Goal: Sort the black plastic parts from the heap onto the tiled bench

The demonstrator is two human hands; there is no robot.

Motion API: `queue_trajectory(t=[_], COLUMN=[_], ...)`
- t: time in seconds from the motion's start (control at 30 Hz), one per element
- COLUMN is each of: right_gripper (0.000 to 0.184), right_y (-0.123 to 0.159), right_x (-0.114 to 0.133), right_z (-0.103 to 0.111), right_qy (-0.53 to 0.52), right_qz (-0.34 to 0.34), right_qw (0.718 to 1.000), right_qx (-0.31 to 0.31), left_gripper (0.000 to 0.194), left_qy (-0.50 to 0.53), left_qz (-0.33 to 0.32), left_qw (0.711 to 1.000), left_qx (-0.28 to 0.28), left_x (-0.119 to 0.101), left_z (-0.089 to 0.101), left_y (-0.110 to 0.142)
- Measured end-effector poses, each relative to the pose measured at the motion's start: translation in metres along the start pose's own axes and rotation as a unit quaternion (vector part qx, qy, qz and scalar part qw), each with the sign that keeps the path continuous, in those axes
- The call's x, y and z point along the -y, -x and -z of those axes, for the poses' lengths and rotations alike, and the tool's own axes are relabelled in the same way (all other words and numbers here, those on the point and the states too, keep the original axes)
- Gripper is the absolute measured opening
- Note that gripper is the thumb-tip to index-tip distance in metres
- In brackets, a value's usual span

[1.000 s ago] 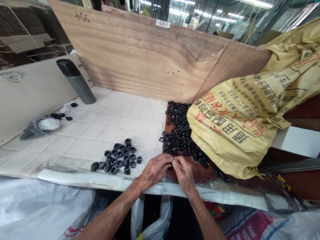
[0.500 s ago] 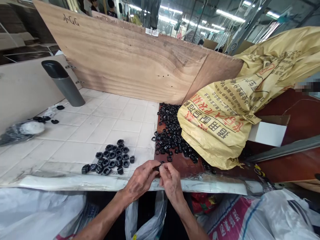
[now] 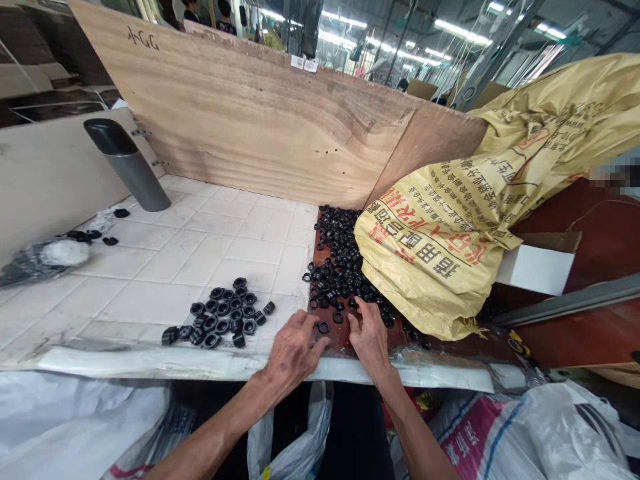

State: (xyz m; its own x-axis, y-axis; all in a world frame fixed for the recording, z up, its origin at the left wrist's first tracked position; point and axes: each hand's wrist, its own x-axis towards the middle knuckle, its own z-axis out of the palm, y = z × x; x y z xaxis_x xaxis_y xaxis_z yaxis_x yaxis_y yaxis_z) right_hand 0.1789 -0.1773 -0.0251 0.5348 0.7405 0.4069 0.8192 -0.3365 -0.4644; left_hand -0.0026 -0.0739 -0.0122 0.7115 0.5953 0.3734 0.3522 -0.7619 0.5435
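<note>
My left hand (image 3: 299, 343) is over the table's front edge with thumb and fingers apart, holding nothing that shows. By its fingertips a black ring-shaped part (image 3: 323, 327) lies flat on the red-brown surface. To the right, my right hand (image 3: 371, 333) reaches toward the heap of small black rings (image 3: 345, 247), thumb and forefinger spread beside a loose ring (image 3: 353, 303). Another single ring (image 3: 338, 317) rests between the hands. Left of my left hand, a cluster of thicker black nut-like parts (image 3: 223, 310) sits on the pale tiled-pattern surface, one tilted piece (image 3: 269, 307) at its right side.
A yellow printed sack (image 3: 435, 247) leans over the heap's right side, with a white box (image 3: 543, 267) beyond it. A grey bottle (image 3: 137, 173) stands back left, near a plastic bag (image 3: 47, 259). A wooden board (image 3: 260, 127) walls the rear. Below the edge hangs an open plastic bag (image 3: 295, 440).
Both hands were together, pinching a small black part; now they are apart with fingers spread. My right hand moved right toward the heap. One more piece lies at the cluster's right side.
</note>
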Motion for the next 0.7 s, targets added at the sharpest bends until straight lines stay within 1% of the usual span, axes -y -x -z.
queue_trajectory(t=[0.03, 0.1, 0.17, 0.2, 0.3, 0.4, 0.47, 0.53, 0.6, 0.63, 0.7], right_gripper=[0.039, 0.033, 0.025, 0.022, 0.016, 0.019, 0.022, 0.018, 0.018, 0.020, 0.021], right_y=[-0.003, -0.007, -0.007, -0.007, -0.004, -0.001, 0.001, 0.001, 0.002, 0.002, 0.002], right_x=[0.004, 0.009, 0.012, 0.012, 0.010, 0.008, 0.010, 0.015, 0.021, 0.024, 0.029], right_z=[-0.003, -0.007, -0.008, -0.008, -0.007, -0.005, -0.004, -0.005, -0.006, -0.007, -0.008], right_qy=[0.024, 0.064, 0.078, 0.074, 0.019, -0.118, -0.223, -0.305, -0.359, -0.377, -0.396], right_qz=[0.007, 0.006, -0.008, -0.011, -0.008, -0.025, -0.043, -0.055, -0.063, -0.068, -0.078], right_qw=[1.000, 0.998, 0.997, 0.997, 1.000, 0.992, 0.974, 0.950, 0.929, 0.921, 0.911], right_qx=[0.006, 0.012, 0.013, 0.012, -0.009, -0.026, -0.002, 0.032, 0.060, 0.070, 0.087], left_gripper=[0.018, 0.014, 0.012, 0.013, 0.024, 0.029, 0.026, 0.022, 0.023, 0.025, 0.029], left_qy=[0.001, -0.007, 0.003, 0.018, 0.080, 0.175, 0.261, 0.335, 0.390, 0.415, 0.466], left_qz=[0.010, 0.017, 0.006, 0.000, -0.002, 0.032, 0.073, 0.131, 0.180, 0.192, 0.196], left_qw=[1.000, 0.999, 0.999, 0.999, 0.996, 0.984, 0.962, 0.932, 0.902, 0.888, 0.860], left_qx=[0.014, 0.035, 0.043, 0.041, 0.025, 0.016, 0.023, 0.034, 0.046, 0.054, 0.068], left_x=[-0.004, -0.005, 0.001, 0.004, 0.012, 0.012, 0.011, 0.010, 0.009, 0.010, 0.011], left_z=[-0.009, -0.021, -0.025, -0.025, -0.021, -0.017, -0.013, -0.009, -0.006, -0.005, -0.007], left_y=[-0.003, -0.008, -0.010, -0.011, -0.010, -0.011, -0.014, -0.017, -0.019, -0.019, -0.018])
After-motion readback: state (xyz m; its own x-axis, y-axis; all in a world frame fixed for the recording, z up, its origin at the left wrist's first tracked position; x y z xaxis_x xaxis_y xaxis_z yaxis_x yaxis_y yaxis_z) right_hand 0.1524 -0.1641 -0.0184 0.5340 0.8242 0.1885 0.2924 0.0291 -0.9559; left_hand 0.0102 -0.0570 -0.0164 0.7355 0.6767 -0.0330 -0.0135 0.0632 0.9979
